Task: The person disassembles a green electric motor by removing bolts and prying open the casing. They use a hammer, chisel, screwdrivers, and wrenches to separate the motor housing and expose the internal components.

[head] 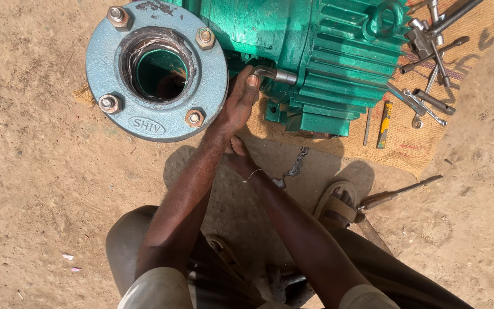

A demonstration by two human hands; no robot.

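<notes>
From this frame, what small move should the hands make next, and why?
Probably a short turn of the bent metal wrench: the left hand grips its handle against the green pump body, beside the grey flange. The right hand is tucked beneath, mostly hidden.

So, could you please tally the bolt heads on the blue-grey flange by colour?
On the blue-grey flange:
Coppery bolts: 3
Silvery bolts: 1
Total: 4
The left hand holds a bent metal wrench beside the flange.
</notes>
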